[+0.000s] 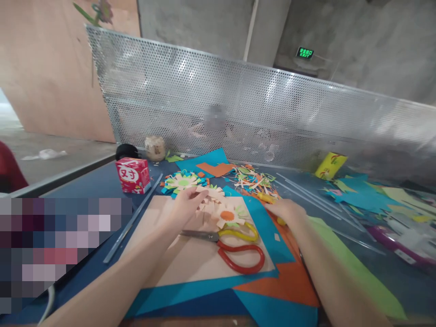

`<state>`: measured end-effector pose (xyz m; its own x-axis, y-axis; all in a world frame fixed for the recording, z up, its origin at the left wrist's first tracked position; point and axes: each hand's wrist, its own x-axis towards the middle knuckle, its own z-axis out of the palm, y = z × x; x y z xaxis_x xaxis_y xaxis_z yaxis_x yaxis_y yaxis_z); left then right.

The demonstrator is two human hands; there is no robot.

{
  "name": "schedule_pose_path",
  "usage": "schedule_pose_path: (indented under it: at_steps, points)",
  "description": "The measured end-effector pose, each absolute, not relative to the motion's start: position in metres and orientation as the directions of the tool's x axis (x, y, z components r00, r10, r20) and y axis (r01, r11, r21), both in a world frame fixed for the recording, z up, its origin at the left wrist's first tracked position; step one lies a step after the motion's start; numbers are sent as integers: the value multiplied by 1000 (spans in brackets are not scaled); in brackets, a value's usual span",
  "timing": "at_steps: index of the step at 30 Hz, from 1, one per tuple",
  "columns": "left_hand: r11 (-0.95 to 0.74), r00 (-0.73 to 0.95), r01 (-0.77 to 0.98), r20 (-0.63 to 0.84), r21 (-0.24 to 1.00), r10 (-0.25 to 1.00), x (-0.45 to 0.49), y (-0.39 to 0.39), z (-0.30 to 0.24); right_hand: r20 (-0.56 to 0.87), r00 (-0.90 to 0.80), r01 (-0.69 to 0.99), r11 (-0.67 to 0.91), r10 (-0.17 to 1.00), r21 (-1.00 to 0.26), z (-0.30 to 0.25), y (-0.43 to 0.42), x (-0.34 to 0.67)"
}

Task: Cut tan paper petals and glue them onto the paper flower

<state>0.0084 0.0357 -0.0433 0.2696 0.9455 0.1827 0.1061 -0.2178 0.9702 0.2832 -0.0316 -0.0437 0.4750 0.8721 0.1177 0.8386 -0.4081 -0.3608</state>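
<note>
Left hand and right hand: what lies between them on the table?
In the head view, a paper flower with an orange centre lies between the left hand and the right hand.

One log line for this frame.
left hand: touching paper flower | right hand: over orange sheet | scissors: lying on tan sheet

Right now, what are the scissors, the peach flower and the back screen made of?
Scissors: dull grey metal blades, glossy red and yellow handles, likely plastic. Peach flower under the left hand: thin matte paper, fringed petals. Back screen: perforated sheet metal by its sheen and holes.
</note>
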Motion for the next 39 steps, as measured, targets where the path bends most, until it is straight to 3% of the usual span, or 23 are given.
schedule_pose_path:
  at_steps: [3, 7, 12, 17, 20, 26, 31, 39]
  points:
    - [-221, 257, 81, 193, 972, 947, 7, 37, -46, 36, 598, 770, -561, 801, -303, -36, -35, 278]
    - [-240, 261, 43, 221, 970, 940, 6, 36, -45, -14, 668, 715, -647, 744, -265, -14, -45, 268]
    - [-225, 198, 73, 207, 972, 958, 6, 31, -38, 120, 706, 705, -677, 698, -212, 9, -55, 250]
    - [-147, 223, -39, 152, 988, 963, 8, 35, -42, 294, 630, 775, -603, 719, -189, 12, -59, 230]
    - [-141, 218, -69, 153, 988, 964, 9, 38, -46, 454, 550, 821, -554, 701, -138, 6, -58, 211]
    - [-195, 235, -64, 205, 979, 950, 8, 34, -41, 702, 157, 938, -328, 694, 114, -12, -57, 182]
    - [-214, 232, -10, 211, 977, 950, 6, 30, -35, 768, -45, 930, -254, 638, 266, -19, -59, 183]
    - [-196, 243, -34, 198, 980, 950, 7, 34, -39, 776, -164, 894, -241, 609, 378, -20, -60, 186]
